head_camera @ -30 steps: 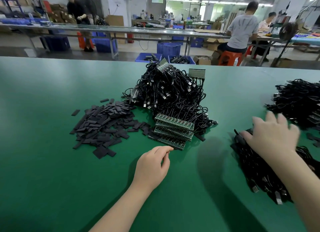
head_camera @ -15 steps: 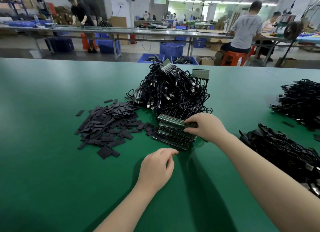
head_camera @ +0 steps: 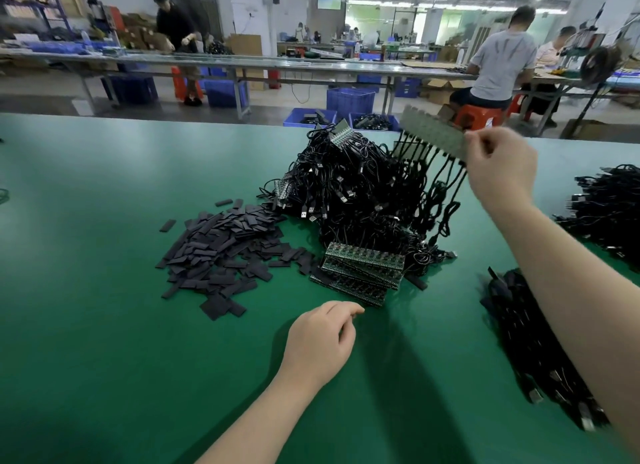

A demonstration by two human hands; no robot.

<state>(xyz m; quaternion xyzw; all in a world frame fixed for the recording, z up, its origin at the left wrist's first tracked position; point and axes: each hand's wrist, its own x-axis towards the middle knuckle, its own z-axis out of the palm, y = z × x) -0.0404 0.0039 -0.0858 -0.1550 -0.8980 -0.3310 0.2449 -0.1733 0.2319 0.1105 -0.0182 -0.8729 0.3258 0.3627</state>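
Note:
My right hand (head_camera: 498,167) pinches one end of a circuit board strip (head_camera: 431,136) and holds it in the air above the table. Several black cables (head_camera: 438,193) hang down from the strip toward a big heap of black USB cables (head_camera: 356,186). A stack of green circuit board strips (head_camera: 360,267) lies at the front of that heap. My left hand (head_camera: 320,342) rests on the green table (head_camera: 104,325) just in front of the stack, fingers loosely curled, holding nothing.
A pile of flat black rectangular pieces (head_camera: 221,252) lies left of the stack. More cable bundles lie at the right front (head_camera: 530,342) and far right (head_camera: 609,207). Beyond the table's far edge are blue crates (head_camera: 349,99), long benches and several people working.
My right hand went from the cable bundle at the right to the stack of boards, took a strip, and raised it up and to the right with cables dangling. My left hand has barely moved.

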